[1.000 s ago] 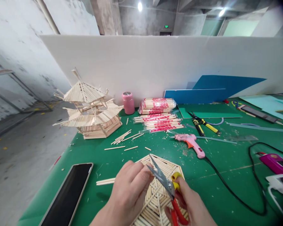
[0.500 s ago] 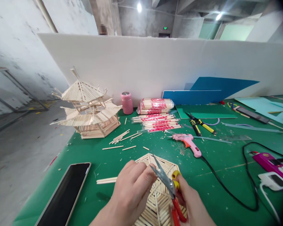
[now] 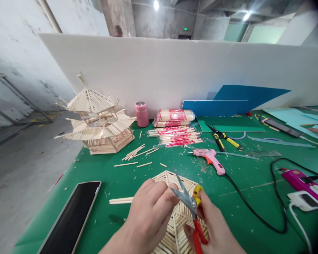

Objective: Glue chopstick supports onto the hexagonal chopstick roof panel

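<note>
1. We see a smooth green table strewn with pale crumbs, its left edge running diagonally toward us.
2. Toward its far-left corner we have a tiered, pagoda-shaped model of bare, pale sticks, with ribbed, sloping roofs.
3. In front of us, toward the near edge, lies a many-sided stick panel, ridged in wedge-shaped sections and partly hidden beneath our hands.
4. Right of the table's middle rests a glossy pink plastic glue gun.
5. Our right hand is curled around the yellow and red handles of the metal scissors, above the panel; the grey blades stand in a narrow V, the lower tip close by our left thumb. Whether it touches, we cannot tell.
6. Our left hand is closed around two slim, round, pale sticks, lying side by side and jutting toward the left edge.
</note>
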`<state>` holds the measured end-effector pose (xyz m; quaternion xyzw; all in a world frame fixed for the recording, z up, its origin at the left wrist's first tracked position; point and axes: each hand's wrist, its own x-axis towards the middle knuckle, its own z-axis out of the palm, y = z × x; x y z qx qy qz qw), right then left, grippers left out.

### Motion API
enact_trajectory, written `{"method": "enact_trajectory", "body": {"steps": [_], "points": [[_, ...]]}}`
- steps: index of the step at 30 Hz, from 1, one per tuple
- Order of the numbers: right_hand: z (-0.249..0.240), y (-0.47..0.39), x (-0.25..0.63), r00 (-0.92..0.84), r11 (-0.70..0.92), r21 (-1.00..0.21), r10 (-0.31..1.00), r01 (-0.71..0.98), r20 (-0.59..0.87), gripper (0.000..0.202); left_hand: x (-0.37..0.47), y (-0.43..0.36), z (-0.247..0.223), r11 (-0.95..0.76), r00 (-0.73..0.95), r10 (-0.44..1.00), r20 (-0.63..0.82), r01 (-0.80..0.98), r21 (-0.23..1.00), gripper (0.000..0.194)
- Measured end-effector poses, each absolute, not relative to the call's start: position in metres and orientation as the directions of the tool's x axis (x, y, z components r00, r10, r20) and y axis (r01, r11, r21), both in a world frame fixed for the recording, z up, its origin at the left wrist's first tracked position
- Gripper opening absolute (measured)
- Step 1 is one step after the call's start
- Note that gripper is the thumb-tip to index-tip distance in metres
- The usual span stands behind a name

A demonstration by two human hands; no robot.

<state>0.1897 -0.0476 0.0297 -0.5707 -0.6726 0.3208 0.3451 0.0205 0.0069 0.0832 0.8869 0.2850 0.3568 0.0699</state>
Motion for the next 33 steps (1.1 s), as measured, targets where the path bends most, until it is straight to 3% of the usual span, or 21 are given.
{"method": "enact_trajectory", "body": {"steps": [9,15,22,27,33], "points": [[0.031,-0.047,0.186,-0.102,0.137,-0.851,0.99,0.507,0.099,0.053,0.021,0.007,0.083,-0.824,0.576,0.558,0.597,0.473,0.313,0.016],[0.024,-0.05,0.189,-0.048,0.132,-0.757,0.99,0.64,0.133,0.067,0.021,0.01,0.083,-0.823,0.575,0.568,0.59,0.426,0.376,0.016],[0.044,-0.041,0.188,-0.093,0.146,-0.8,0.989,0.582,0.113,0.043,0.022,0.01,0.084,-0.816,0.57,0.578,0.584,0.413,0.405,0.016],[0.045,-0.041,0.187,-0.101,0.117,-0.812,0.992,0.572,0.071,0.039,0.021,0.01,0.078,-0.821,0.576,0.571,0.585,0.421,0.386,0.017],[0.042,-0.042,0.19,-0.073,0.078,-0.747,0.997,0.66,0.039,0.055,0.018,0.013,0.083,-0.797,0.572,0.602,0.557,0.398,0.454,0.019]]}}
